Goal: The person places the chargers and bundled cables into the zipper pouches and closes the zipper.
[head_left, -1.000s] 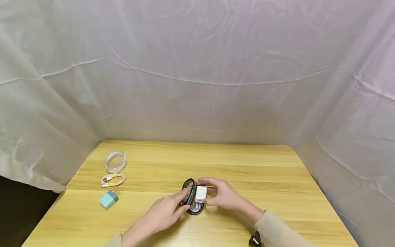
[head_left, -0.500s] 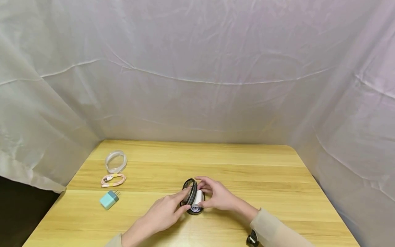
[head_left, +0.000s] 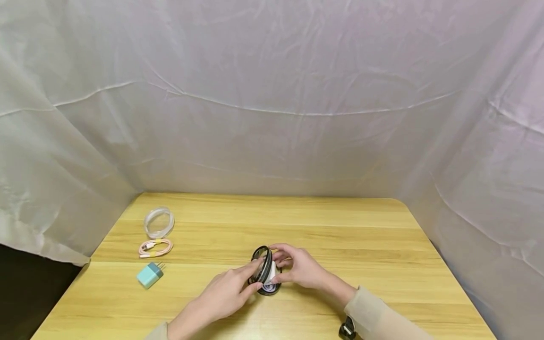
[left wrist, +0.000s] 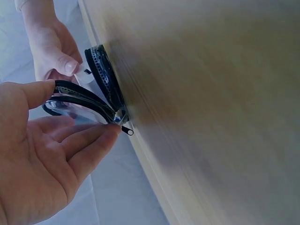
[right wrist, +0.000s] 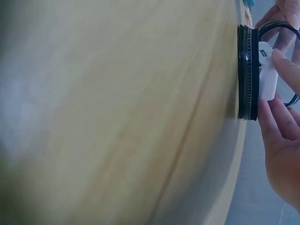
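Note:
A small round zip pouch (head_left: 267,271) with clear sides and black trim stands unzipped on the table, its lid raised. My left hand (head_left: 225,290) holds that lid between thumb and fingers; in the left wrist view the zipper pull (left wrist: 127,131) hangs by the fingertips. With thumb and fingers my right hand (head_left: 303,269) grips a white charger plug (right wrist: 268,77), whose USB port shows in the right wrist view. The plug sits tilted at the pouch's mouth, partly hidden by the lid. Below it, a pale coiled cable (head_left: 268,287) lies inside the pouch.
To the left on the wooden table (head_left: 340,231) lie a clear coiled ring (head_left: 159,223), a pink coiled cable (head_left: 156,248) with yellow ties and a teal charger plug (head_left: 150,275). Pale curtains (head_left: 272,141) hang behind and at both sides.
My right hand has moved slightly left and turned the white charger plug from facing up to edge-on, bringing it into the pouch's mouth. The left hand has stayed on the lid.

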The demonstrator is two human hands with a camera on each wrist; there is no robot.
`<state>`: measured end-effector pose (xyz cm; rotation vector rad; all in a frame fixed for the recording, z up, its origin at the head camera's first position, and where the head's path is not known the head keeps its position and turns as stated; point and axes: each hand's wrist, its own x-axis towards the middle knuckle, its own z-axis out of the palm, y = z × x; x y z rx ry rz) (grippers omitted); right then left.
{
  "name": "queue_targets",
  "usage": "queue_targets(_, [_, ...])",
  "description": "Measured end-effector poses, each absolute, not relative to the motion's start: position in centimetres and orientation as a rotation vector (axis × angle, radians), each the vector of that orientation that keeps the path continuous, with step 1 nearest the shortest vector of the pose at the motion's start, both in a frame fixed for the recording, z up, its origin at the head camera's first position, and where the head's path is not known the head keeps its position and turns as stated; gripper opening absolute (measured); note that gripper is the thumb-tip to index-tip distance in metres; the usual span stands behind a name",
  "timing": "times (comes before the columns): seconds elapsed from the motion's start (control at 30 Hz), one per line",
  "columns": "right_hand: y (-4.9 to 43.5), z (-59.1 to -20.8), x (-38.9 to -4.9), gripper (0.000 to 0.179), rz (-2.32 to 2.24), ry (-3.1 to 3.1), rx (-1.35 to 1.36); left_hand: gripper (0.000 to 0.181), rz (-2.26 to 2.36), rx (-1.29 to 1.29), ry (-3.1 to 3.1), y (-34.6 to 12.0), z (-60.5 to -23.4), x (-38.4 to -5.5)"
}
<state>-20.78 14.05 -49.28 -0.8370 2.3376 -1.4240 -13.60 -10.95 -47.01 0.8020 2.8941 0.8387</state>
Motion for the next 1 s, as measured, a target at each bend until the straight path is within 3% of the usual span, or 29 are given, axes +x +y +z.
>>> queue_targets(1.0, [14.8, -48.9, -20.6, 0.089, -1.522, 2.241, -0.855, 0.056, 0.735, 0.871, 2.942, -10.7, -46.7, -13.7])
